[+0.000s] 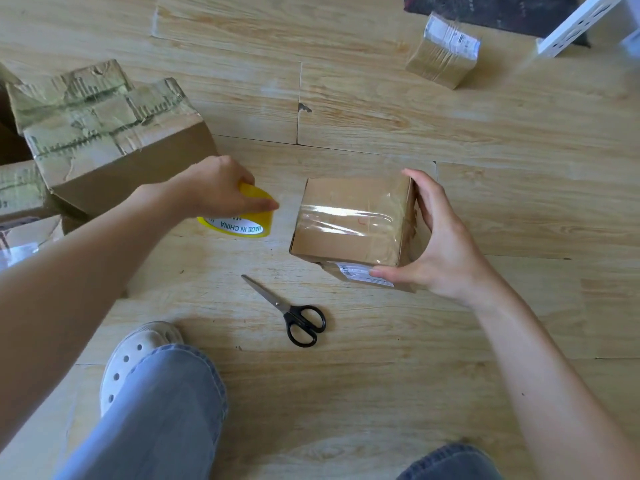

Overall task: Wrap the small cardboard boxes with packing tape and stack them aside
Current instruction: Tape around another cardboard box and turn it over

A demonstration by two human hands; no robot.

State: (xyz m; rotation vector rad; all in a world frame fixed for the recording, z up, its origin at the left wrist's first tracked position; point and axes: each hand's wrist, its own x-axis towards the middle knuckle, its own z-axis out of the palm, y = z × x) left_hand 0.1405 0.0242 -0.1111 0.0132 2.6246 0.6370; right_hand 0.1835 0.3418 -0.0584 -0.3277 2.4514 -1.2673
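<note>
A small cardboard box (349,223) sits on the wood floor in the middle, with a clear tape band across its top and a white label on its near side. My right hand (440,237) grips its right side, thumb on the near label edge and fingers at the far corner. My left hand (221,188) holds a yellow roll of packing tape (242,220) just left of the box, low over the floor. Black-handled scissors (294,313) lie shut on the floor in front of the box. A second small taped box (443,53) stands at the far right.
A large torn cardboard carton (104,133) sits at the left with more cardboard beside it. A white metal rack leg (581,26) and a dark mat (491,8) are at the top right. My knee, jeans and white clog (138,355) are at the bottom.
</note>
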